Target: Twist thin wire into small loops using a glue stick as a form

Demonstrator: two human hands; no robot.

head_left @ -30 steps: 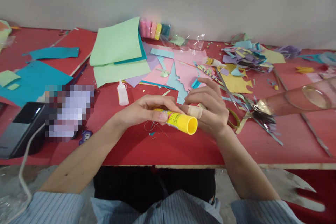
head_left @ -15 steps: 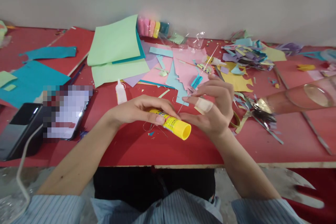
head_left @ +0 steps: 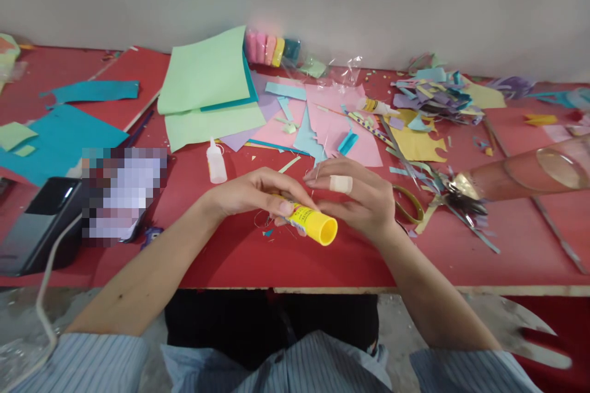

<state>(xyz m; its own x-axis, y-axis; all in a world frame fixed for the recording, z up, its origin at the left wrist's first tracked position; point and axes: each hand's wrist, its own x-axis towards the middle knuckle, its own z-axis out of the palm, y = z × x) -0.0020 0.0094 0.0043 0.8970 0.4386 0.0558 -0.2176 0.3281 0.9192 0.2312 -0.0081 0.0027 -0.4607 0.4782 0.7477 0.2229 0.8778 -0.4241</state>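
My left hand (head_left: 262, 191) is wrapped round a yellow glue stick (head_left: 316, 224), whose open hollow end points down to the right. Close beside it, my right hand (head_left: 353, 195) has its fingers drawn toward the thumb, with a pale bandage on one finger. A thin wire (head_left: 323, 150) rises from between those fingertips. Past the right hand, a small blue folded piece (head_left: 348, 143) lies on pink paper (head_left: 329, 112). A white squeeze bottle (head_left: 216, 163) stands behind my left wrist.
Green paper (head_left: 207, 77) and clay sticks (head_left: 267, 49) lie at the back. At left are a phone (head_left: 126, 196) and a dark device (head_left: 39, 224). Paper scraps (head_left: 428, 95), a tape roll (head_left: 409, 204) and a clear cup (head_left: 530, 169) are at right, on the red table (head_left: 322, 270).
My right hand's fingers have come down and closed toward the thumb, and the wire now stands more upright. The blue folded piece now shows on the pink paper. The view has shifted slightly.
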